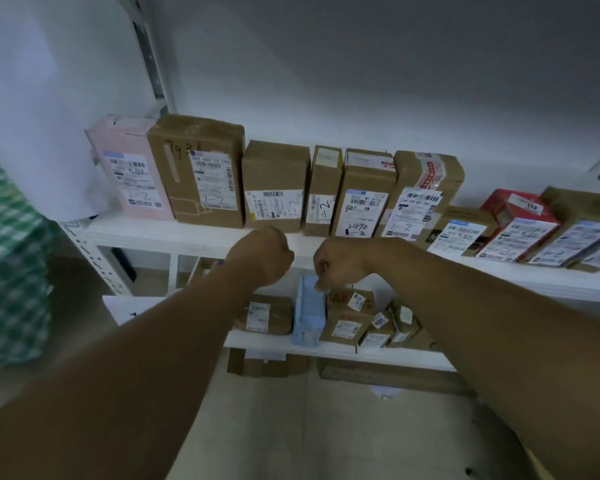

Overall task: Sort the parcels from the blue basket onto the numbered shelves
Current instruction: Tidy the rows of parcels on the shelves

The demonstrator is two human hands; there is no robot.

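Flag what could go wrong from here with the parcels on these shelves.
1. The blue parcel stands on end near the lower shelf's front edge, just below the right hand; a knock could tip it off.
2. The red box and its neighbours on the upper shelf lean sideways and might slide.
3. The small brown parcels beside the blue one look loosely piled.

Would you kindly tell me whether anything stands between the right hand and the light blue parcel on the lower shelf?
Nothing visible does: the right hand has its fingertips at the top edge of the light blue parcel, which stands on the lower shelf between a flat brown parcel and stacked brown boxes.
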